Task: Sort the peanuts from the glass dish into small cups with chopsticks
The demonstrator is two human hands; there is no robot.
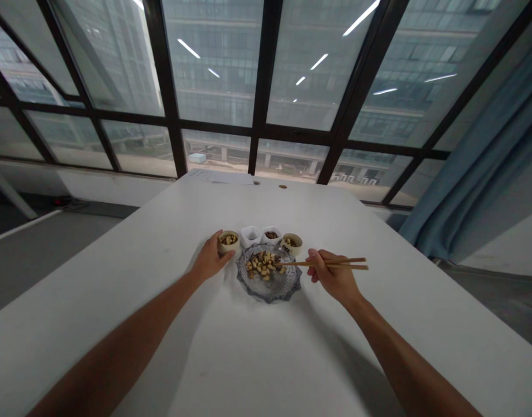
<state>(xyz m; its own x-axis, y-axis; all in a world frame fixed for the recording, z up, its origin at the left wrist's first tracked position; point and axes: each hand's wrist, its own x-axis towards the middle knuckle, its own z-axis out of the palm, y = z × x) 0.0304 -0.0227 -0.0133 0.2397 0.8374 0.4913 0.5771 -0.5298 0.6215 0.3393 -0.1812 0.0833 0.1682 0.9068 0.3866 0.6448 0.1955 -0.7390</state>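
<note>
From here I count four cups — two white, two tan — plus one glass dish, two chopsticks, two hands and one curtain.

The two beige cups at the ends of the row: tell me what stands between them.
Between the left beige cup and the right beige cup, the head view shows a left white cup and a right white cup holding dark pieces.

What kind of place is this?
Maybe an office or workroom, though I can't be sure: there's a large white table, papers at its far end, and big dark-framed windows.
</note>
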